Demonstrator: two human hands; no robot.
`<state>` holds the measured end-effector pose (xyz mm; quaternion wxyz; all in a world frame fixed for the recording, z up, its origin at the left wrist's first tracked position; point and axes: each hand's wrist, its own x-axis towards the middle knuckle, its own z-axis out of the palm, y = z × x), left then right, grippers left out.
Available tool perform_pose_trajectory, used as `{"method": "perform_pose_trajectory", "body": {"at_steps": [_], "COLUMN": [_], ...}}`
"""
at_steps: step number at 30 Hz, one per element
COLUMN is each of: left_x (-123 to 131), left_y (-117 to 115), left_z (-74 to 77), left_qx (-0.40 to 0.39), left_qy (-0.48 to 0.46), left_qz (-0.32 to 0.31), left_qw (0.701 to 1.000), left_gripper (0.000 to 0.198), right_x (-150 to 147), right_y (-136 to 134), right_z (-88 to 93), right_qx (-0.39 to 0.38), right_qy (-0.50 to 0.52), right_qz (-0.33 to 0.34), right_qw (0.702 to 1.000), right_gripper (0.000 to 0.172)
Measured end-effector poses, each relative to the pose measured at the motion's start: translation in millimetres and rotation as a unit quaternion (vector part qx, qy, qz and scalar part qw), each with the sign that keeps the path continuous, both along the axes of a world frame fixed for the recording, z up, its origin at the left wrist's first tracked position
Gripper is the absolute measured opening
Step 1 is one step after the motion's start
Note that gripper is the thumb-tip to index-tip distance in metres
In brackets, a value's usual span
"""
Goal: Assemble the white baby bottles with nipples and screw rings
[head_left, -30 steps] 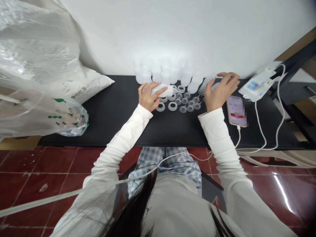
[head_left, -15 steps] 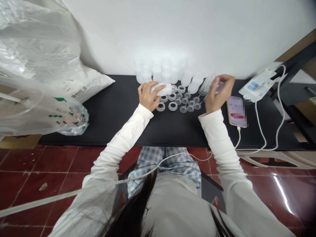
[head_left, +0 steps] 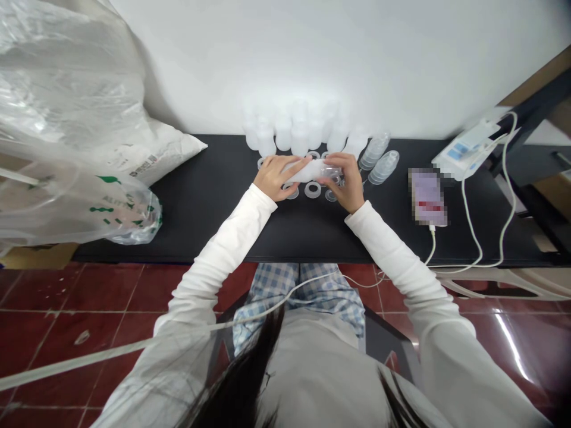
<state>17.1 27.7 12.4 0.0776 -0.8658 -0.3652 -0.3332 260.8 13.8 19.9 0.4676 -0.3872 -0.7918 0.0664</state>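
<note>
A white plastic bottle [head_left: 307,170] lies sideways in my left hand [head_left: 272,177], whose fingers close round its body. My right hand [head_left: 350,180] grips a clear plastic cap [head_left: 329,171] at the bottle's neck end; whether it is seated there I cannot tell. Under and around both hands lie white rings [head_left: 313,190] and small clear discs [head_left: 331,195], partly hidden by the fingers. Behind them several white bottles [head_left: 300,139] stand against the wall. Right of these, nested clear caps form two tilted stacks [head_left: 384,167].
A phone [head_left: 428,199] with a charging cable lies to the right on the black table [head_left: 200,220], near a white power strip [head_left: 466,148]. Large plastic bags [head_left: 120,178] crowd the left side. A white cable crosses my lap.
My right hand has moved left from beside the cap stacks to the bottle's neck, bringing a clear cap. My left hand still holds the bottle, roughly in the same place.
</note>
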Motion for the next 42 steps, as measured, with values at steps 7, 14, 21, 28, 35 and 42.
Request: {"method": "perform_pose_trajectory", "body": {"at_steps": [7, 14, 21, 28, 35, 42], "left_x": [-4.1, 10.2, 2.6, -0.1, 1.3, 1.3], "left_y": [0.7, -5.7, 4.5, 9.7, 4.8, 2.6], "left_z": [-5.6, -4.2, -9.0, -9.1, -8.1, -7.2], "left_qx": [0.000, 0.029, 0.111, 0.042, 0.029, 0.055], "left_qy": [-0.036, -0.012, 0.039, 0.027, 0.018, 0.024], "left_qz": [-0.072, -0.042, -0.012, 0.014, -0.021, 0.018], "left_qw": [0.997, 0.999, 0.993, 0.999, 0.999, 0.998], "left_gripper": [0.073, 0.074, 0.060, 0.067, 0.058, 0.042], "right_x": [-2.8, -19.5, -45.2, -10.7, -13.0, -20.2], "right_y": [-2.9, -7.9, -3.9, 13.1, 15.3, 10.0], "right_z": [7.8, 29.2, 39.9, 28.7, 15.3, 31.7], "right_qx": [0.010, -0.021, -0.110, 0.002, 0.030, -0.161], "right_qy": [0.032, -0.026, -0.078, -0.126, -0.123, 0.007], "right_qz": [0.078, -0.039, -0.231, -0.014, -0.095, -0.062], "right_qw": [0.996, 0.999, 0.964, 0.992, 0.987, 0.985], "right_gripper": [0.044, 0.038, 0.049, 0.058, 0.040, 0.043]}}
